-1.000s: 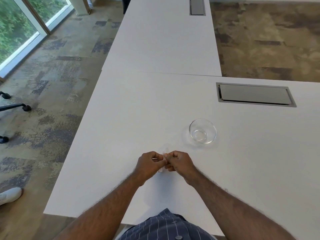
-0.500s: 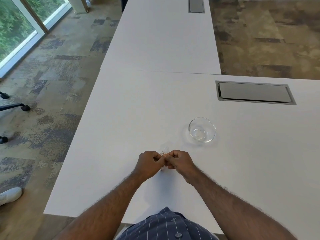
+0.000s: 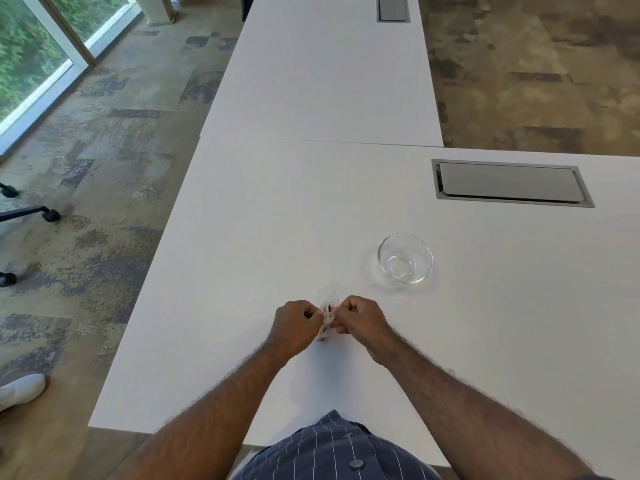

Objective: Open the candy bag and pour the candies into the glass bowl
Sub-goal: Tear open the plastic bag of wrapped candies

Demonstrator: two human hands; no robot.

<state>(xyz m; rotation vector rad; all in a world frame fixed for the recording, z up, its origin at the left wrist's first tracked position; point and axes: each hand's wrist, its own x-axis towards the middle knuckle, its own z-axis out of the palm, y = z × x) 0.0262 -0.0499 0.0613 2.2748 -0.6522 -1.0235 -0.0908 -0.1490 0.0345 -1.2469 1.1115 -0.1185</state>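
A small candy bag (image 3: pixel 326 318) with a pale, reddish print is pinched between my two hands just above the white table (image 3: pixel 242 258). My left hand (image 3: pixel 294 323) grips its left side with closed fingers. My right hand (image 3: pixel 360 320) grips its right side the same way. Most of the bag is hidden by my fingers. The clear glass bowl (image 3: pixel 405 258) stands upright with nothing in it, a short way beyond and to the right of my right hand.
A grey cable hatch (image 3: pixel 509 183) is set into the table behind the bowl. A second white table (image 3: pixel 329 71) joins at the far side. The table's left edge drops to carpet with chair casters (image 3: pixel 52 214) and a white shoe (image 3: pixel 20 391).
My hands have stayed in the same spot. A little more of the bag now shows between my fingers, as the two hands have drawn slightly apart.
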